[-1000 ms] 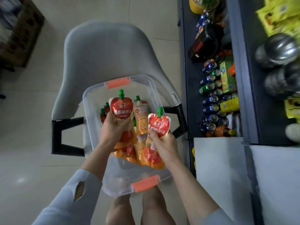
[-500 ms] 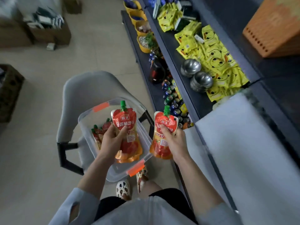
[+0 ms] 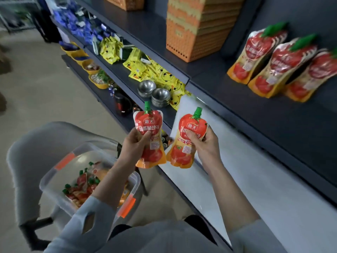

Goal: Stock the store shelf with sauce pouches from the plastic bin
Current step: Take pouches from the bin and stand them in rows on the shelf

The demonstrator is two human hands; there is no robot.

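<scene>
Head view: two sauce pouches are held up in front of the shelving, both red and orange w/ green caps. L pouch (image 3: 149,132) is gripped round its lower half by the left hand (image 3: 134,148), thumb laid across the label, spout upward. R pouch (image 3: 189,136) is gripped at mid-body by the right hand (image 3: 206,145), fingers curled over the front, spout tilted a little to the right. Both are held just beside each other; whether the bottom corners touch can't be told.

Plastic bin (image 3: 47,187), clear w/ orange latches (image 3: 125,207), is seen lower left on a grey chair (image 3: 36,143), partly hidden by the left forearm. Spare pouches (image 3: 82,187) are piled inside it, lying flat.

Dark shelf (image 3: 273,110) is seen upper right, well apart from both hands. Three stocked pouches (image 3: 273,66) are stood on it in a row, leaning, blurred. Stacked orange baskets (image 3: 198,28) are set to their left on the same level.

One level down, yellow packets (image 3: 156,73) are heaped, w/ steel bowls (image 3: 155,92) stacked near them. A white sheet (image 3: 255,179) is laid over the shelf section below the right hand. Yellow bowls (image 3: 91,66) are lined up on the lowest level further back.
</scene>
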